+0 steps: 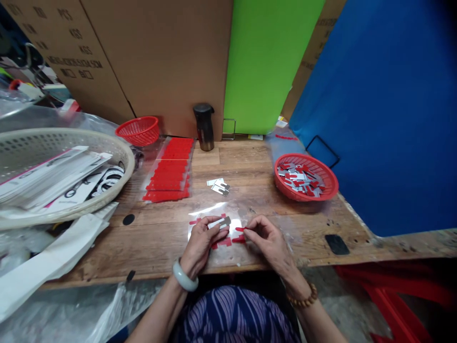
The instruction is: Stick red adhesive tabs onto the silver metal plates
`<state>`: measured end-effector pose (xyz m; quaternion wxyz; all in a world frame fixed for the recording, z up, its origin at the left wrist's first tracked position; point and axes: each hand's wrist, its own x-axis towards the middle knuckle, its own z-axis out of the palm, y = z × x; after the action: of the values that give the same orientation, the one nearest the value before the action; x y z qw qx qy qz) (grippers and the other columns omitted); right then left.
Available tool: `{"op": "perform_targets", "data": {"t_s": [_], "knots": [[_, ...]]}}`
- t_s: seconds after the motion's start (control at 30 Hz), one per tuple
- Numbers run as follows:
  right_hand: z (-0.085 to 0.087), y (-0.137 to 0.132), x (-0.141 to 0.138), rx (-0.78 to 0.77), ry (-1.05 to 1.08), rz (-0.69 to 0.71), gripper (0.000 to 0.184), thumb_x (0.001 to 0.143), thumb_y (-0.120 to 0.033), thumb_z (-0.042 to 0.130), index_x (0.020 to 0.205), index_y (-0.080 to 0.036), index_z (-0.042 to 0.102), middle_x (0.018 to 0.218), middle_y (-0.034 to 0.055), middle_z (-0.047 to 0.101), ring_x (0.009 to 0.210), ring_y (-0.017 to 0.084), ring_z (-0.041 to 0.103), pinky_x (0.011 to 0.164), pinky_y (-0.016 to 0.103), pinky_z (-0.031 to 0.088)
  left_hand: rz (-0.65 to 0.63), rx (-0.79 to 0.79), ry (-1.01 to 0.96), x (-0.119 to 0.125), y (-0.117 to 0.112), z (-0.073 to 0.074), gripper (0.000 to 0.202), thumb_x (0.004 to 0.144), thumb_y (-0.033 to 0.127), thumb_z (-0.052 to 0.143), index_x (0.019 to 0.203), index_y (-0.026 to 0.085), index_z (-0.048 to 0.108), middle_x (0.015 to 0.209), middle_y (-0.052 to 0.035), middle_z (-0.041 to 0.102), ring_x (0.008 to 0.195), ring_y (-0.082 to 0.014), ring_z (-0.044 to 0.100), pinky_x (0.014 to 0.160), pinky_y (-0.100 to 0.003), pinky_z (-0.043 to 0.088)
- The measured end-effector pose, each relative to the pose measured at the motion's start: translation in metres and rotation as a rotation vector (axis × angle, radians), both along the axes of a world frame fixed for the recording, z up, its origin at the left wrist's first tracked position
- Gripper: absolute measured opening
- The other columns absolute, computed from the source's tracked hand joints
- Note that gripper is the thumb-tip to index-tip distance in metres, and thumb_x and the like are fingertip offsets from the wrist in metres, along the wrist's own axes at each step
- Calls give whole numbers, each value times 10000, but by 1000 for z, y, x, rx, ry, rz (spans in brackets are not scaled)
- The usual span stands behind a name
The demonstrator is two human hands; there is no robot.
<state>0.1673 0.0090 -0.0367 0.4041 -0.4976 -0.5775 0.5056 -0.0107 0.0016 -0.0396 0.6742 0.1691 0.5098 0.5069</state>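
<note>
My left hand [200,242] is closed round a flat silver metal plate [225,222] with a notched end, which points to the right. Between thumb and fingers, my right hand [268,242] pinches a small red plastic piece [238,238] with prongs facing left. A narrow gap separates the two parts. Below the hands lies a clear plastic sheet [217,208], with several red pieces [224,242] on or under it, partly hidden by the left fingers. Farther back, a few loose notched metal plates [220,187] rest on the wooden table [246,166].
At right stands a red basket [333,183] of metal and red parts. Rows of red pieces [171,166] in clear plastic lie back left, near a small red basket [137,131] and a black flask [204,128]. A large pale basket [128,157] holds printed cards.
</note>
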Motion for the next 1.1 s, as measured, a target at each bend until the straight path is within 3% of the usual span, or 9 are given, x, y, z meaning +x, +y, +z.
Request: {"op": "perform_targets", "data": {"t_s": [0.33, 0.63, 1.1], "knots": [[24, -15, -4, 142, -188, 23, 68, 807, -208, 539, 741, -196, 538, 717, -15, 565, 687, 135, 527, 656, 248, 404, -177, -39, -137, 7, -23, 27, 292, 710, 48, 645, 979, 94, 543, 823, -129, 716, 779, -186, 697, 786, -251, 538], [35, -20, -4, 155, -258, 59, 103, 809, -162, 515, 715, -202, 500, 684, -27, 535, 641, 119, 501, 615, 220, 380, -222, -16, -137, 11, -26, 29, 214, 767, 74, 594, 980, 85, 574, 825, -109, 706, 763, -175, 693, 804, -276, 538], [31, -22, -4, 148, -278, 69, 91, 828, -154, 502, 747, -195, 501, 705, -39, 518, 655, 105, 478, 625, 206, 359, -227, -12, -85, 16, -26, 37, 177, 812, 71, 534, 987, 86, 561, 800, -94, 703, 705, -151, 692, 757, -251, 546]]}}
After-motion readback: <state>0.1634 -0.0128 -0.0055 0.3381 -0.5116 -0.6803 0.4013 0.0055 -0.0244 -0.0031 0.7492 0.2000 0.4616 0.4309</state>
